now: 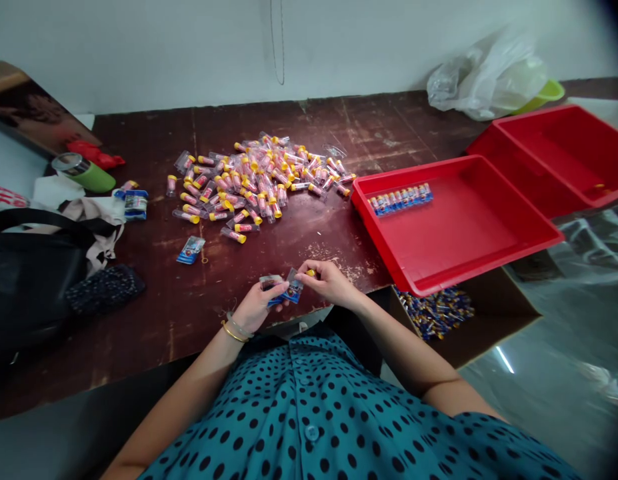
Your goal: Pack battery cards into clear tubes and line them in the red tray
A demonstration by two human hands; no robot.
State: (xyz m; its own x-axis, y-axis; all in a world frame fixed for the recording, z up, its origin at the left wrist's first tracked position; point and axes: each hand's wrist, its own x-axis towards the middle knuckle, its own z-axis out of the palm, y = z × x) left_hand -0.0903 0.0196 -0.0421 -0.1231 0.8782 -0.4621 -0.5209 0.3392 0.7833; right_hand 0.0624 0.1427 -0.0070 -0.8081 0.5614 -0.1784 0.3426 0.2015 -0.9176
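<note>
My left hand (259,303) is closed around a few blue printed plastic sleeves (293,292), near the table's front edge. My right hand (329,281) pinches a small tube (311,273) whose yellow cap shows, right beside the sleeves; most of the tube is hidden by the fingers. Beyond the hands lies a large heap of clear tubes with yellow caps and pink contents (263,177). A small stack of blue sleeves (191,250) rests on the table to the left of the hands, with a yellow rubber band (204,257) beside it.
A red tray (459,233) on the right holds a row of sleeved tubes (401,199). Under it a cardboard box (499,307) contains many blue-wrapped tubes. Another red bin (563,157) stands behind. At left are a black bag (33,280), a green tumbler (86,172) and bundled blue sleeves (135,204).
</note>
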